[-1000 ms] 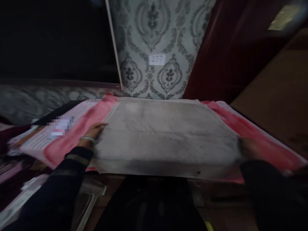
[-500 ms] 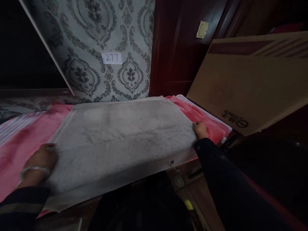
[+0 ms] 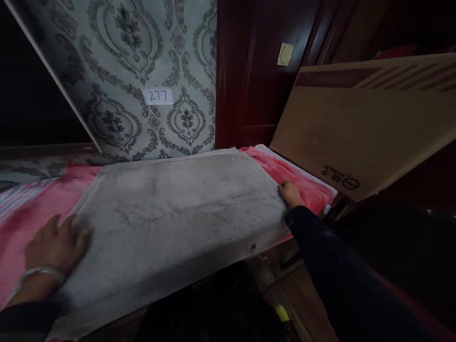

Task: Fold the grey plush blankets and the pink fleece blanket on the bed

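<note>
A grey plush cloth (image 3: 178, 209) lies spread over a long surface, its front part hanging down over the near edge. Under it a pink cloth (image 3: 309, 190) shows at both ends. My left hand (image 3: 59, 244), with a bracelet at the wrist, rests with fingers spread across the left border of the grey cloth and the pink one. At the right border my right hand (image 3: 290, 194) has its fingers curled and pinched on the edge of the grey cloth.
Striped fabric (image 3: 28, 194) sticks out beneath the pink cloth. A big cardboard sheet or box (image 3: 363, 123) leans at the right, against a dark red door (image 3: 256, 71). Patterned wallpaper (image 3: 128, 109) bears a paper label (image 3: 157, 96) reading 277. A dark screen (image 3: 35, 85) stands at upper left.
My left hand has gone from closed at the grey cloth's edge to lying with spread fingers. My right hand keeps its hold at the right edge. The view has shifted slightly.
</note>
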The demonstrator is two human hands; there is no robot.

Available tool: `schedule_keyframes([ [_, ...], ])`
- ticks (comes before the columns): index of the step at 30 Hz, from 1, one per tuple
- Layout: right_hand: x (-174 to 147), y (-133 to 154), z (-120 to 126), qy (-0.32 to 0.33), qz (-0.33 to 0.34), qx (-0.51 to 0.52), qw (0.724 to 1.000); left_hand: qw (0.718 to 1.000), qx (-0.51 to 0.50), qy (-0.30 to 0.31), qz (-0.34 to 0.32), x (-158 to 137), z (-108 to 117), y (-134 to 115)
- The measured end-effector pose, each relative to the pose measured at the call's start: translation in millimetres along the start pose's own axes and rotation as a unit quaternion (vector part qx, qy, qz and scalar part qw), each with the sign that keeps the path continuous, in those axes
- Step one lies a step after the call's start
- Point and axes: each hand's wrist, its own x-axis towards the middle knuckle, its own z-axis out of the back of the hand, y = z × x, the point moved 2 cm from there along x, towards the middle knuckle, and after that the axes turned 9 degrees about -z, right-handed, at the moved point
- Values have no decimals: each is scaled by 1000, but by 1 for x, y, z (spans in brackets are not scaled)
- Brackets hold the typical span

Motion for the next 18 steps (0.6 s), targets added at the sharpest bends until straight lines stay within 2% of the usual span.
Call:
schedule_keyframes([
  [1, -1, 2, 2, -1, 4, -4, 1000, 999, -5, 10, -33, 1, 1, -10],
  [3, -3, 11, 5, -7, 25, -8, 1000, 995, -34, 68, -71, 4, -2, -23],
  [5, -7, 27, 5, -15, 73, -2, 997, 988, -67, 126, -59, 7, -9, -27],
  [7, -13, 47, 1, -16, 156, 3, 988, 988, -77, 127, -37, 11, -12, -28],
  [10, -21, 70, -13, 41, 263, -27, 964, 993, -68, 94, -35, 14, -12, -31],
  [13, -17, 66, -29, 100, 247, -56, 962, 989, -72, 121, -42, 13, -12, -34],
  [18, 23, 25, -47, 97, 199, -25, 975, 980, -84, 173, -49, 20, -10, -14],
])
